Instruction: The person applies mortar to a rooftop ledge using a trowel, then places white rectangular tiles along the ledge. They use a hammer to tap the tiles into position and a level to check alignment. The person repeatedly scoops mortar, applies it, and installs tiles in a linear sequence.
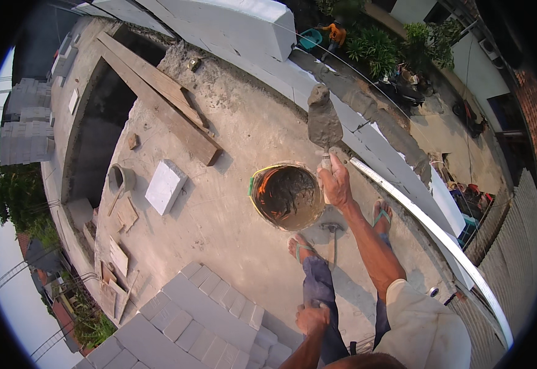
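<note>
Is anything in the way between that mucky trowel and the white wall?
Nothing that I can see. The right hand holds the trowel up, and it overlaps the wall in this view. Whether they touch, I can't tell.

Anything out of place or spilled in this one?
Mildly: one white block lies alone on the floor, though most are stacked, and wood scraps are strewn to its left. No obvious spill shows beside the bucket. The trowel in the right hand carries mortar.

Mortar in bucket; block left of it, planks beyond block.
</note>
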Demonstrator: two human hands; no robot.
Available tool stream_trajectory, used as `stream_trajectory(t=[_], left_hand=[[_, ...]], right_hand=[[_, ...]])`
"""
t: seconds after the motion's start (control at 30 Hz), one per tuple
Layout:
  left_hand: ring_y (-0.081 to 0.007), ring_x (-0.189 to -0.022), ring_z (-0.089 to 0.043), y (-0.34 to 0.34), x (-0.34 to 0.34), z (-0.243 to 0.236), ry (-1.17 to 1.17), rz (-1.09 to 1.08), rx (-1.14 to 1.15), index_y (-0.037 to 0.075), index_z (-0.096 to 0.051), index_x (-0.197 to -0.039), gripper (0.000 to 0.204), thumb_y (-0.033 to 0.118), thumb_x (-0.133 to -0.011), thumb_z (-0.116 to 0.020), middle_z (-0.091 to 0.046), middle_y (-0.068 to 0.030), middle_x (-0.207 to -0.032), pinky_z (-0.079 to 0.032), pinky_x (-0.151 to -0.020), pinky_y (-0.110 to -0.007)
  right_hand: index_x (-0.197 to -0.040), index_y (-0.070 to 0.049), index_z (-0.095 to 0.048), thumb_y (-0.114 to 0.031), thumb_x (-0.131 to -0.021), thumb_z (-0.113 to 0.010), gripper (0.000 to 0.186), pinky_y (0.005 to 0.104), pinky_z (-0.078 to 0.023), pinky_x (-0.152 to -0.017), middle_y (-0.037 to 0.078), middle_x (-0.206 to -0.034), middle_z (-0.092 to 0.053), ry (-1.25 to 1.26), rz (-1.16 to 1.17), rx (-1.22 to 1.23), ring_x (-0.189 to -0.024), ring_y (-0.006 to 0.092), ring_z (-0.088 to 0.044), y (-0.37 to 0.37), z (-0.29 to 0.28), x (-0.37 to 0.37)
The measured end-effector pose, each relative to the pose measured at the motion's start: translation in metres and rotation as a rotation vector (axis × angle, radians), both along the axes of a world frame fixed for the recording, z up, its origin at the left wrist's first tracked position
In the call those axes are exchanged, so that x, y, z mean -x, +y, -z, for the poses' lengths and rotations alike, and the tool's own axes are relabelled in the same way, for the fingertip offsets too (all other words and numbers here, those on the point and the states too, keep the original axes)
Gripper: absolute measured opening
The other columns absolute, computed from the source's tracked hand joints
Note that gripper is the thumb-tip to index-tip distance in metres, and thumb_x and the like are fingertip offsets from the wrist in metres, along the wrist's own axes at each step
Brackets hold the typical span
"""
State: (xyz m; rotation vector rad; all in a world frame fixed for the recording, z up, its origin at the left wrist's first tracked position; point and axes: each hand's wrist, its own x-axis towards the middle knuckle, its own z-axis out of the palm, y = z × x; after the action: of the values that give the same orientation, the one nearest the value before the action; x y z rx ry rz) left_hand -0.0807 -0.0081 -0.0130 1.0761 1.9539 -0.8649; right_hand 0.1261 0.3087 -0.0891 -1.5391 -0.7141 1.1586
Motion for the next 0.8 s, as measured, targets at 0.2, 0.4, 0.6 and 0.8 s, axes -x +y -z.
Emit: stream_trajectory(t=[0.2,0.4,0.6,0.8], left_hand=[[-0.0356,-0.124,-0.063,-0.001,0.008,0.007,0.007,0.064,0.005,0.015,-0.067,-0.135,0.058,0.049,-0.087,-0.064,-0.063,-0.0142,-0.134,-0.050,-0.104,-0.049],[-0.0343,-0.126,-0.063,0.006,0.014,0.003,0.027,0.016,0.034,0.017,-0.067,-0.137,0.059,0.049,-0.088,-0.065,-0.063,-0.0131,-0.136,-0.051,-0.106,-0.048],[-0.0333,-0.129,-0.062,0.017,0.025,-0.002,0.031,-0.008,0.066,0.020,-0.066,-0.142,0.058,0.049,-0.091,-0.065,-0.062,-0.0122,-0.140,-0.050,-0.109,-0.046],[-0.0335,-0.130,-0.062,0.026,0.043,0.001,-0.022,-0.032,0.076,0.020,-0.066,-0.141,0.058,0.048,-0.091,-0.066,-0.061,-0.0121,-0.142,-0.050,-0.109,-0.047]], right_hand=[[-0.094,-0.003,-0.049,-0.018,-0.090,-0.061,0.019,0.0367,-0.049,-0.044,0.006,-0.071,-0.054,0.162,0.177,-0.112,-0.051,0.0155,-0.056,0.140,0.025,0.001],[-0.099,-0.003,-0.049,-0.021,-0.095,-0.063,0.024,0.0368,-0.054,-0.042,0.008,-0.077,-0.056,0.283,0.225,-0.060,-0.053,0.0184,-0.060,0.208,0.000,0.043],[-0.103,0.002,-0.046,-0.021,-0.096,-0.067,0.032,0.0410,-0.057,-0.044,0.017,-0.083,-0.059,0.264,0.341,-0.181,-0.052,0.0250,-0.064,0.251,-0.017,0.094],[-0.110,0.007,-0.048,-0.021,-0.096,-0.070,0.039,0.0507,-0.054,-0.079,0.028,-0.097,-0.061,-0.099,0.450,-0.326,-0.085,0.0429,-0.068,0.294,-0.001,0.104]])
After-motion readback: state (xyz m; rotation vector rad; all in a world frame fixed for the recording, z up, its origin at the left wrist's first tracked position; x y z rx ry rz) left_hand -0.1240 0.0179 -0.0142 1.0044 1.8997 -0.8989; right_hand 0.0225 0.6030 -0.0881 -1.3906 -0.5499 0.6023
